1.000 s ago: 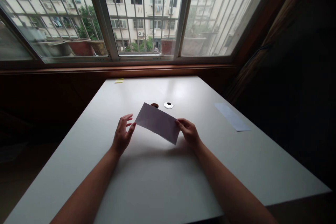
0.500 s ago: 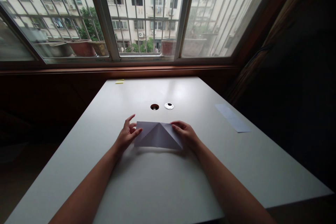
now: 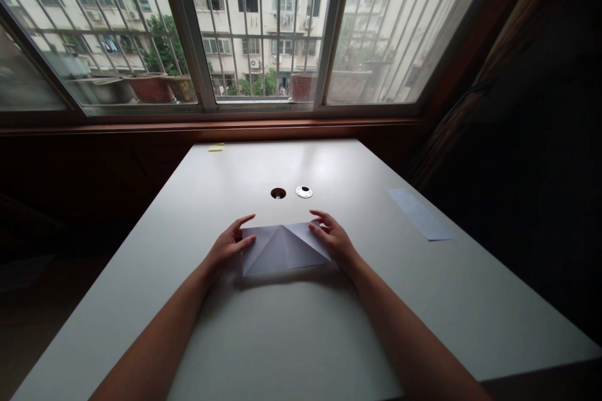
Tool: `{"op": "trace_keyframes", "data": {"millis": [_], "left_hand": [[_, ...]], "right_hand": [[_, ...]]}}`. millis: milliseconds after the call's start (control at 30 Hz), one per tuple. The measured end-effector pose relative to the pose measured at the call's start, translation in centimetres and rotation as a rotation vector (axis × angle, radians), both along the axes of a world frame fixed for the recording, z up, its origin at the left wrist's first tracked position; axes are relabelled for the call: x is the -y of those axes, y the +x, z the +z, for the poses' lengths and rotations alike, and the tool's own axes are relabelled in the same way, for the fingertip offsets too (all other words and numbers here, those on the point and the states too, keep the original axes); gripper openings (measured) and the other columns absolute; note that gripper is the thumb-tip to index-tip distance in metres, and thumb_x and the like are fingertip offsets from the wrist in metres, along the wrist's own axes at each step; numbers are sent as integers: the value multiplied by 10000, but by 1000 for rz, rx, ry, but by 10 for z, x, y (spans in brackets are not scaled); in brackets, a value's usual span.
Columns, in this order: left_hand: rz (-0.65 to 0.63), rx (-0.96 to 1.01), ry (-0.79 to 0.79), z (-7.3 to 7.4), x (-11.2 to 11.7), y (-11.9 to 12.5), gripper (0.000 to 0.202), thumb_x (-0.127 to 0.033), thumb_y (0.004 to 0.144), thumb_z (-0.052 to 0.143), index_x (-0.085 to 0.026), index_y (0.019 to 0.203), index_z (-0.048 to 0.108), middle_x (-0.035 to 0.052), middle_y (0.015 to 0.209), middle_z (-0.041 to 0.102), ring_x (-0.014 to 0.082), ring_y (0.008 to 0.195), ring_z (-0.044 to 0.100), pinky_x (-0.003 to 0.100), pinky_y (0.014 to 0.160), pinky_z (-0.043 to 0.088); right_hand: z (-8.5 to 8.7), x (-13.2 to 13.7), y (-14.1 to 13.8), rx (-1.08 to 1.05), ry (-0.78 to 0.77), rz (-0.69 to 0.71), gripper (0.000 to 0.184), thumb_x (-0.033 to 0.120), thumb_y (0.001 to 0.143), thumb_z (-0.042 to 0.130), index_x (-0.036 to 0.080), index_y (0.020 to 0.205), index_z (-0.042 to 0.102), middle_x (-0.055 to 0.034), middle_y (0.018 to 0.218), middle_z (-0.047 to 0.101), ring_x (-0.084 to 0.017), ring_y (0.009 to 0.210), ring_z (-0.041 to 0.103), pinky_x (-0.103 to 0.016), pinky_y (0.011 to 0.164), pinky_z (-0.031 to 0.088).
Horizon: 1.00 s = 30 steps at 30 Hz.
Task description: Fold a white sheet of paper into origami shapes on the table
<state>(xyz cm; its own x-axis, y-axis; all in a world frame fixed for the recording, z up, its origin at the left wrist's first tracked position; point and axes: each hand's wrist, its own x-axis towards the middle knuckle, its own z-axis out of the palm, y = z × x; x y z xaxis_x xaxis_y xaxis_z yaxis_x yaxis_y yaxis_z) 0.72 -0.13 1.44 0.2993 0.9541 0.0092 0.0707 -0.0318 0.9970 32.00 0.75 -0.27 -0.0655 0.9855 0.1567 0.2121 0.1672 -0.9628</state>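
A folded sheet of white paper (image 3: 285, 250) is held a little above the white table, its shadow falling beneath it. Creases run down from the middle of its top edge, forming a triangle shape. My left hand (image 3: 231, 241) grips the paper's left edge, thumb on the front and index finger stretched out above. At the upper right edge, my right hand (image 3: 332, 239) pinches the paper with the thumb in front; its index finger is raised too. The other fingers of both hands are partly hidden behind the paper.
The white table (image 3: 282, 338) reaches to a window (image 3: 263, 25) with bars. Beyond the paper are a round hole (image 3: 278, 193) and a ring-shaped cover (image 3: 304, 192). A strip of paper (image 3: 420, 215) lies at the right edge, yellow slips (image 3: 216, 147) at the far left corner.
The paper has tilted, its left side dropping slightly toward me. My left index finger has bent inward over the paper, and my right index finger has lifted off its top edge.
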Motion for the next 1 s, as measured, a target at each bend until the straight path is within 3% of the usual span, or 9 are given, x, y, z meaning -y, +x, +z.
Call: {"op": "trace_keyframes", "data": {"millis": [200, 533, 700, 1000], "left_hand": [[128, 55, 18, 6, 1, 2, 772, -493, 728, 764, -192, 1391, 507, -24, 663, 562, 130, 583, 553, 223, 518, 420], [163, 177, -45, 10, 1, 4, 784, -443, 765, 754, -218, 1446, 438, -40, 668, 524, 84, 550, 481, 186, 497, 333], [172, 211, -72, 10, 0, 5, 756, -426, 766, 758, -217, 1428, 458, -48, 655, 510, 65, 518, 438, 171, 472, 301], [146, 220, -111, 8, -1, 1, 671, -414, 738, 778, -201, 1334, 555, -5, 742, 594, 94, 596, 519, 181, 519, 368]], "right_hand": [[4, 1, 0, -55, 16, 53, 634, 503, 830, 636, 262, 1379, 435, -52, 1044, 602, -166, 793, 628, -313, 688, 522], [7, 2, 0, -187, -72, 227, 878, 443, 762, 748, 293, 1471, 253, -36, 986, 656, -208, 846, 667, -349, 729, 530], [6, 1, 1, -226, -91, 250, 875, 398, 752, 768, 307, 1465, 270, -9, 937, 634, -177, 755, 645, -323, 673, 516], [8, 0, 0, -242, -99, 181, 768, 401, 788, 717, 277, 1441, 333, 42, 774, 566, -134, 606, 584, -294, 597, 487]]}}
